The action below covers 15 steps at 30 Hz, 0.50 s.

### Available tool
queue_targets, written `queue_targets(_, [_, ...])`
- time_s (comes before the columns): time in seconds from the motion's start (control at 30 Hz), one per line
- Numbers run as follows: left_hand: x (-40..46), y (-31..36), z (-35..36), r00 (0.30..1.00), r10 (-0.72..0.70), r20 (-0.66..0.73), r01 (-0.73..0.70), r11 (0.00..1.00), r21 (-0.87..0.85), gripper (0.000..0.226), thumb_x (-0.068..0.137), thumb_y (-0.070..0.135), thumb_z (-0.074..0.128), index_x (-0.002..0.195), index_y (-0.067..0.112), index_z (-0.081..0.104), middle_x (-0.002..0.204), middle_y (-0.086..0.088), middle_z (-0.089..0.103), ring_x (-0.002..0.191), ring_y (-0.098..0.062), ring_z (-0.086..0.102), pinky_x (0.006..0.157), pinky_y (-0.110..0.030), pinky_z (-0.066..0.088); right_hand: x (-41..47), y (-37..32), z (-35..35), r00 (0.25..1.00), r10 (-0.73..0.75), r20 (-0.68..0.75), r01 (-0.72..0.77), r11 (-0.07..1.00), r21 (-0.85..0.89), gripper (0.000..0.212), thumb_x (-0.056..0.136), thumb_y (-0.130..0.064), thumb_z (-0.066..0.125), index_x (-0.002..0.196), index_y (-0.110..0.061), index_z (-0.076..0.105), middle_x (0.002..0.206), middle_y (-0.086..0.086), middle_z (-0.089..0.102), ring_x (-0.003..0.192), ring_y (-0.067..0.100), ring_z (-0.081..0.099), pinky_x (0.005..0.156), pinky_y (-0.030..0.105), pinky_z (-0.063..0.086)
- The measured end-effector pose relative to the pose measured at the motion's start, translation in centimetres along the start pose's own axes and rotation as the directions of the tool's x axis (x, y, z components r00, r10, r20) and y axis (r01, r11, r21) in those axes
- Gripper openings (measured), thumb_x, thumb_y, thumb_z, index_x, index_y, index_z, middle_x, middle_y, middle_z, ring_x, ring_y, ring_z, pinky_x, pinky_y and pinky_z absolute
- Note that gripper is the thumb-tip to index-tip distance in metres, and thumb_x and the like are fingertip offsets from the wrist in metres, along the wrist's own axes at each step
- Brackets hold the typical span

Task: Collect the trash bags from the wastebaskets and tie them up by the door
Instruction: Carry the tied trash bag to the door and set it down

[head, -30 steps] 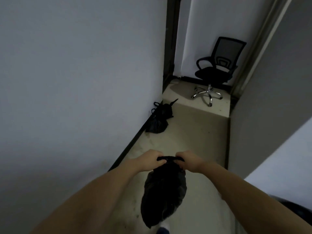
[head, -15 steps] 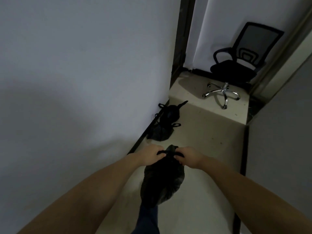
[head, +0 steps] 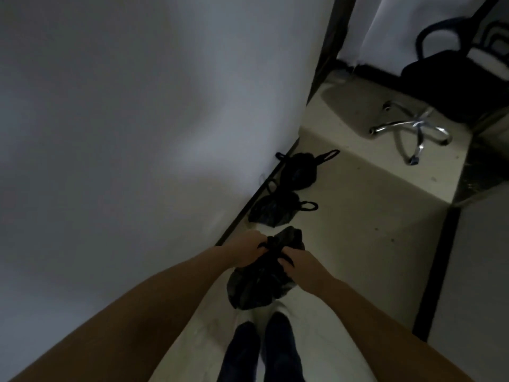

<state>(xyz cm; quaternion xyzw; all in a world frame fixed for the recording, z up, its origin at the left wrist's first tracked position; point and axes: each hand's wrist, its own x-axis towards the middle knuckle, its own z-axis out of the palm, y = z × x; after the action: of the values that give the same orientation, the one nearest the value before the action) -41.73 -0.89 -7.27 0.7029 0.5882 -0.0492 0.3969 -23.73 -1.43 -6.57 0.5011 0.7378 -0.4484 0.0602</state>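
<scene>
A white wall (head: 137, 133) runs along a dim corridor toward an office chair (head: 440, 86). On the pale floor (head: 358, 230), two tied black trash bags (head: 300, 169) (head: 272, 213) lie against the baseboard. Nearer, a person's left hand (head: 245, 250) and right hand (head: 298, 261) pinch the gathered neck of a third bag (head: 259, 288), above dark trouser legs.

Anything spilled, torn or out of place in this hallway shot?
Nothing stands out. Two tied black bags lie on the floor along the wall, no spill visible. Left hand and right hand grip the top of a third bag, apparently intact.
</scene>
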Motion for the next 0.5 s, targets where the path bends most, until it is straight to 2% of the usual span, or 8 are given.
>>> queue_targets(0.03, [1.6,-1.2,-0.3,1.0,-0.024,-0.007,0.024,1.0,0.0,0.022,0.099,0.017,0.038,0.089,0.005,0.053,0.104,-0.024,0.057,0.084,-0.028,0.052,0.068,-0.03,0.033,2.3,0.5,0.3,1.0,0.002,0.008,-0.002,0.999,0.033,0.021,0.1,-0.024,0.038,0.105,-0.009,0.052,0.092,0.013,0.057,0.074,0.018,0.044,0.074,0.027,0.033])
queue_targets(0.1, [4.4,-3.9,-0.3,0.998,-0.056,-0.015,0.056,0.998,0.027,0.023,0.099,0.016,0.036,0.096,0.003,0.055,0.112,-0.02,0.055,0.096,-0.028,0.053,0.07,-0.027,0.033,6.8,1.4,1.2,0.999,-0.019,0.049,0.015,0.997,0.072,0.015,0.1,-0.025,0.037,0.094,-0.014,0.044,0.084,0.008,0.053,0.075,0.026,0.052,0.076,0.04,0.042])
queue_targets(0.17, [7.2,-6.8,0.0,0.999,-0.048,-0.023,0.05,0.993,0.106,0.028,0.1,0.017,0.035,0.112,0.003,0.056,0.123,-0.016,0.05,0.11,-0.029,0.049,0.078,-0.028,0.034,11.1,2.3,2.3,0.996,-0.033,0.088,0.027,0.997,0.074,0.018,0.1,-0.026,0.037,0.089,-0.013,0.042,0.088,0.016,0.056,0.083,0.035,0.057,0.077,0.046,0.045])
queue_targets(0.23, [9.8,-9.9,0.3,0.999,-0.05,0.001,0.048,0.966,0.254,0.032,0.102,0.019,0.032,0.122,0.006,0.053,0.131,-0.013,0.046,0.118,-0.029,0.045,0.089,-0.03,0.035,15.5,3.5,4.0,0.994,-0.034,0.107,0.024,0.996,0.087,0.022,0.1,-0.026,0.038,0.084,-0.011,0.042,0.084,0.018,0.055,0.081,0.037,0.057,0.069,0.044,0.042])
queue_targets(0.33, [13.6,-14.9,0.9,0.999,-0.037,-0.001,0.033,0.883,0.469,0.034,0.1,0.018,0.031,0.128,0.01,0.049,0.133,-0.012,0.049,0.119,-0.029,0.047,0.101,-0.036,0.035,21.5,5.3,6.9,0.994,-0.053,0.091,0.045,0.995,0.089,0.024,0.1,-0.026,0.037,0.079,-0.013,0.038,0.077,0.012,0.049,0.074,0.032,0.055,0.062,0.034,0.033])
queue_targets(0.4, [14.9,-18.3,0.5,0.993,0.016,-0.121,0.053,0.837,0.545,0.038,0.092,0.015,0.034,0.121,0.012,0.059,0.121,-0.012,0.061,0.111,-0.027,0.059,0.103,-0.043,0.04,25.1,7.1,9.3,0.995,-0.061,0.078,0.056,0.996,0.075,0.023,0.1,-0.027,0.036,0.081,-0.014,0.039,0.074,0.006,0.047,0.068,0.024,0.051,0.06,0.032,0.032])
queue_targets(0.47, [14.8,-21.2,-0.1,0.96,0.15,-0.236,0.057,0.72,0.691,0.039,0.078,0.015,0.039,0.101,0.011,0.071,0.096,-0.012,0.071,0.088,-0.027,0.07,0.092,-0.05,0.05,27.9,9.0,11.8,0.996,-0.037,0.079,0.031,0.996,0.079,0.024,0.1,-0.027,0.037,0.079,-0.014,0.039,0.071,0.001,0.045,0.066,0.019,0.048,0.061,0.031,0.034])
queue_targets(0.5, [14.5,-22.7,-0.2,0.951,0.193,-0.242,0.057,0.661,0.748,0.035,0.074,0.014,0.044,0.095,0.01,0.072,0.09,-0.013,0.072,0.082,-0.028,0.07,0.091,-0.049,0.051,29.2,9.9,13.0,0.997,-0.014,0.081,0.005,0.995,0.104,0.023,0.099,-0.026,0.038,0.08,-0.013,0.041,0.07,0.002,0.047,0.068,0.019,0.05,0.063,0.033,0.037])
